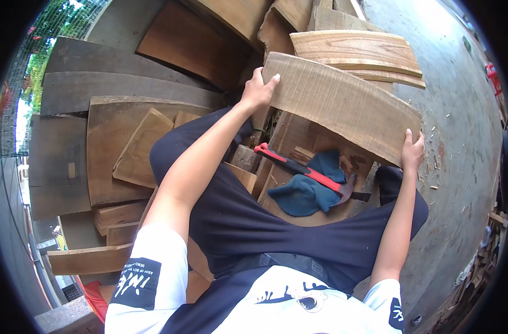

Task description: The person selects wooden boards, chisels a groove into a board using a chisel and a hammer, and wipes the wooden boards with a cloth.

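Observation:
A long, rough-sawn wooden board (340, 106) is held up in front of the knees, slanting down to the right. My left hand (258, 90) grips its left end, with the thumb on the upper face. At its right end, my right hand (412, 150) is closed on the edge, thumb on the face. Below the board, between the legs, a red and black hammer (307, 172) lies on a crumpled blue cloth (301, 195). Wood scraps (305, 152) lie near the cloth, partly hidden by the board.
Light planks (357, 47) are stacked just beyond the held board. Large dark boards (131, 64) and brown boards (112, 150) lie to the left. The grey floor (460, 128) on the right carries wood chips. A red object (494, 79) stands at the far right.

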The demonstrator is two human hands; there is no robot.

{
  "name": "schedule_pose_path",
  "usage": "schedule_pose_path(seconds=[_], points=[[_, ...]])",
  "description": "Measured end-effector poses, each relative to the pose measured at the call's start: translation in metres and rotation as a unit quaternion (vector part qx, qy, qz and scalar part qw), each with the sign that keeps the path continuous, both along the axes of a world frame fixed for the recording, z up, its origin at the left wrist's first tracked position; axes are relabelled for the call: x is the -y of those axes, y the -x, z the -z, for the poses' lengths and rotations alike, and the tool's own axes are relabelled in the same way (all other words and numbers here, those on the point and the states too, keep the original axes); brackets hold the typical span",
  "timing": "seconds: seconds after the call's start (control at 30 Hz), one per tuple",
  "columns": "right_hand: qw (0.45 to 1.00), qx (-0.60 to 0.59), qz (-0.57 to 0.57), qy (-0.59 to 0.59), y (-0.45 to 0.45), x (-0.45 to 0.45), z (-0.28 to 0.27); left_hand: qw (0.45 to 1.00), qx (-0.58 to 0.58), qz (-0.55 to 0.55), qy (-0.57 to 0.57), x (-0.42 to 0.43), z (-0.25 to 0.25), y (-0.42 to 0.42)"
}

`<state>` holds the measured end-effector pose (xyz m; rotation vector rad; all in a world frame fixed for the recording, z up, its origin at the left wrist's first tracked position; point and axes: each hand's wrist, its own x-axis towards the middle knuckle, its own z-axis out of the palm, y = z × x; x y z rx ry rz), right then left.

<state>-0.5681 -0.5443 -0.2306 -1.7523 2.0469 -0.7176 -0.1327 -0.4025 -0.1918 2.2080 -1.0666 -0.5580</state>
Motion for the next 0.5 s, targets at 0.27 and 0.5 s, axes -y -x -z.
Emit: schedule_pose_path(seconds=[0.27, 0.5], points=[[0.995, 0.023, -0.092, 0.037, 0.032, 0.018, 0.006, 0.994, -0.039, -0.023, -0.096, -0.002, -0.006, -0.02], [0.952, 0.221, -0.201, 0.07, 0.009, 0.003, -0.012, 0.998, 0.032, -0.054, -0.018, -0.022, -0.063, -0.059]])
